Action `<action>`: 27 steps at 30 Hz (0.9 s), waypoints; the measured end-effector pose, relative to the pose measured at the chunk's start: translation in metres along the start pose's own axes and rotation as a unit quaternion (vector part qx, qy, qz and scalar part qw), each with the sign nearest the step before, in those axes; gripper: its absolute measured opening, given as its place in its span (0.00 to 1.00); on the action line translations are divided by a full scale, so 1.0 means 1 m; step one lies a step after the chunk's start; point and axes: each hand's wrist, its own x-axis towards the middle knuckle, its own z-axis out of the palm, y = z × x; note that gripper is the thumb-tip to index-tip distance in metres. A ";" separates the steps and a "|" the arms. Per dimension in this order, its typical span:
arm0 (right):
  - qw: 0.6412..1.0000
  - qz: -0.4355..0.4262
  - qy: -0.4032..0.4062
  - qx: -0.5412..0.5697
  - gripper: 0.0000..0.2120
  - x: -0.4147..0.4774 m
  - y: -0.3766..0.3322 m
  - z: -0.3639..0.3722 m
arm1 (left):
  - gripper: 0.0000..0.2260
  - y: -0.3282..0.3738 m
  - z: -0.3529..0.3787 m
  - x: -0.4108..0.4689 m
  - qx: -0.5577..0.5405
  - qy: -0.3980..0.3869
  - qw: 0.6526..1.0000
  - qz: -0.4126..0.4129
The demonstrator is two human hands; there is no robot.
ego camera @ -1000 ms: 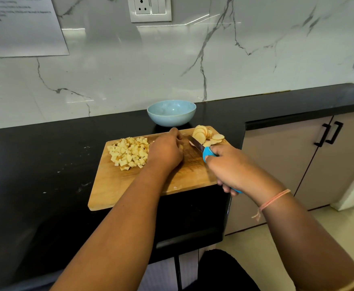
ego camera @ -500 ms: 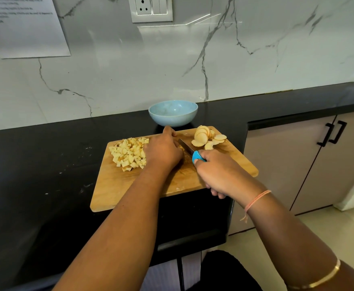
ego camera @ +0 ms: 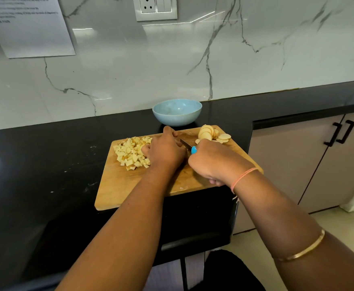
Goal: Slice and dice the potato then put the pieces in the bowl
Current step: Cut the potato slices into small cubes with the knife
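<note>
**Both hands at the board, knife between dice and slices**

The left hand point(ego camera: 165, 151) lies knuckles-up on the wooden cutting board point(ego camera: 117, 192), fingers curled down onto whatever sits beneath the palm; what it presses there is hidden, so whether it grips anything cannot be told. Its fingertips reach toward the far edge of the board. Directly to its left, touching the thumb side, is the heap of diced potato point(ego camera: 131, 153), a loose pile of pale yellow cubes.

The right hand point(ego camera: 216, 164) is closed in a fist around the knife point(ego camera: 189, 146), just to the right of the left hand. Only a short piece of the blue handle shows above the knuckles, and a dark stretch of blade runs from it up and leftward, ending against the left hand's fingers. Beyond the right hand, near the board's far right corner, sits the potato slices point(ego camera: 210, 134): a leaning stack of rounds with a few fallen flat to its right. A pink thread band circles the right wrist, and a thin gold bangle sits farther up that forearm.

Past both hands, just off the far edge of the board, the blue bowl point(ego camera: 177, 112) stands upright on the black countertop point(ego camera: 46, 164), with no potato visible in it.
</note>
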 end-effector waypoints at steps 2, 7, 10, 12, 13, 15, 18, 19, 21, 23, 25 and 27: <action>1.000 -0.003 -0.006 -0.011 0.13 -0.003 0.002 -0.001 | 0.12 0.000 0.001 -0.001 -0.005 0.009 1.000 -0.005; 0.999 -0.004 -0.033 0.001 0.13 -0.013 0.006 -0.004 | 0.15 0.000 0.002 -0.002 -0.006 0.017 1.000 -0.005; 0.995 0.035 -0.063 0.076 0.10 -0.022 0.016 -0.006 | 0.16 0.000 0.001 -0.003 -0.005 0.019 1.000 -0.002; 0.994 0.035 -0.057 0.091 0.08 -0.027 0.027 -0.005 | 0.16 0.000 0.000 -0.003 0.002 0.020 1.000 0.000; 0.993 0.031 -0.058 0.094 0.11 -0.027 0.033 -0.005 | 0.16 0.000 -0.001 -0.003 0.006 0.019 1.000 0.001; 0.989 0.031 -0.071 0.123 0.16 -0.027 0.042 -0.006 | 0.17 0.000 -0.003 -0.004 0.015 0.014 1.000 0.005; 0.988 -0.004 -0.036 0.148 0.15 -0.022 0.049 -0.010 | 0.16 0.001 -0.008 -0.005 0.044 0.005 0.999 0.027; 0.986 -0.016 -0.017 0.163 0.14 -0.020 0.049 -0.011 | 0.16 0.003 -0.009 -0.006 0.057 0.000 0.998 0.037; 0.982 -0.034 0.032 0.182 0.10 -0.014 0.048 -0.011 | 0.14 0.006 -0.011 -0.007 0.078 -0.019 0.995 0.054; 0.977 -0.050 0.081 0.191 0.05 -0.006 0.046 -0.009 | 0.10 0.007 -0.010 -0.007 0.097 -0.038 0.993 0.063; 0.970 -0.071 0.123 0.195 0.05 0.006 0.045 -0.006 | 0.09 0.005 -0.010 -0.006 0.122 -0.043 0.990 0.063; 0.961 -0.083 0.152 0.214 0.06 0.018 0.046 0.000 | 0.08 0.003 -0.010 -0.005 0.138 -0.035 0.988 0.058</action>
